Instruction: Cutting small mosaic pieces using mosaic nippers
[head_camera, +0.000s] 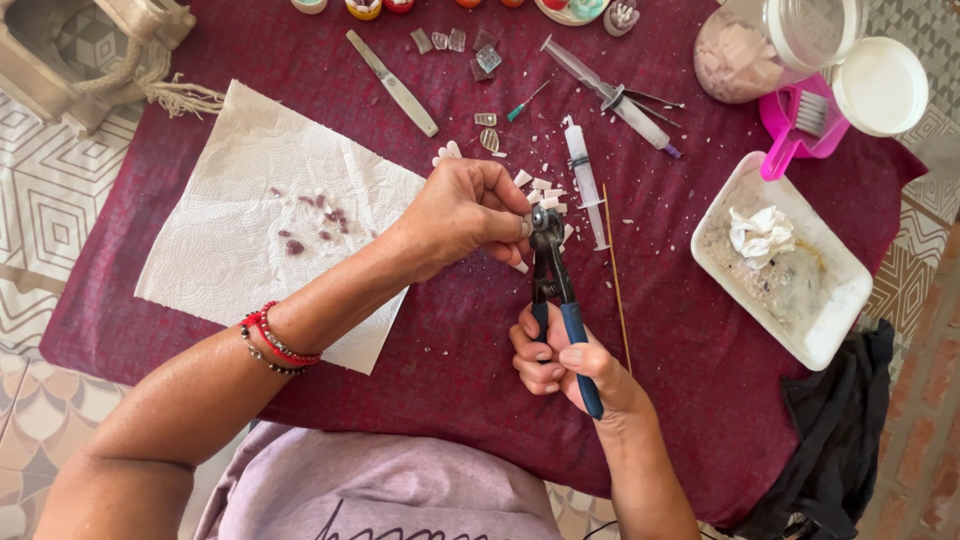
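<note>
A pair of blue-handled nippers (556, 300) was held in the right hand (565, 365), the fingers wrapped round both handles low down, so that the grip was clenched on the tool. The long axis of the nippers ran almost straight away from the body, the handles nearest the person and the dark metal head at the far end, tilted slightly to the left. At that head the left hand (465, 215) was met: its fingertips were pinched together on a small pale piece, too small and too hidden by the fingers for its shape to be told, and that piece was presented to the jaws from the left side. The piece therefore lay beyond the right hand, at the tip of the tool, and directly at the left fingertips, above the dark red cloth (450, 350) that covered the surface. Whether the jaws were already closed on the piece could not be told. Just beyond the head, small white chips (545, 190) were scattered on the cloth, and a syringe (583, 180) lay just to the right of them, roughly parallel to the nippers. A thin wooden stick (617, 285) lay beside the tool on its right. A white paper towel (250, 220) was spread further left, under the left forearm.
</note>
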